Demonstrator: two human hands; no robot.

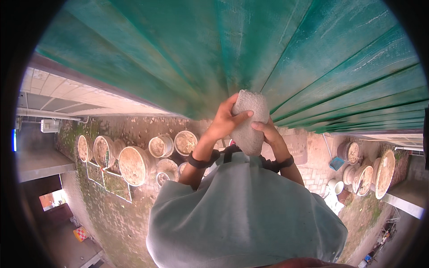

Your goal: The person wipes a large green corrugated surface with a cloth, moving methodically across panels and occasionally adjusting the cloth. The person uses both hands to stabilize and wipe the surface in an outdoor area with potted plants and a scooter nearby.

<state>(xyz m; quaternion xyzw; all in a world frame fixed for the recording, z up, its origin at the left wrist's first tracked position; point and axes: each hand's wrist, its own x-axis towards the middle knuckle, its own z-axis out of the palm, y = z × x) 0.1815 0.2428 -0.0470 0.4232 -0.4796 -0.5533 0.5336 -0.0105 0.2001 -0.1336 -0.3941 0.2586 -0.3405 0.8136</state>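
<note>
A grey, rough-textured folded cloth (247, 137), apparently a towel, is held in front of my chest between both hands. My left hand (222, 121) grips its left side, with the thumb laid across the front face. On the opposite side my right hand (270, 132) holds it, the thumb pressing on the front near the middle. The other fingers are mostly hidden behind the cloth. Just beyond my hands rises a green ribbed panel (258, 43), streaked with pale marks. Whether the cloth touches the panel cannot be told. Dark bands circle both wrists.
Several round planters with soil stand on the left, among them a large pot (132, 166). A white frame (115, 192) is beside them. To the right are more planters (384, 174) and a long-handled blue dustpan (336, 163). Paving (134, 231) covers the ground.
</note>
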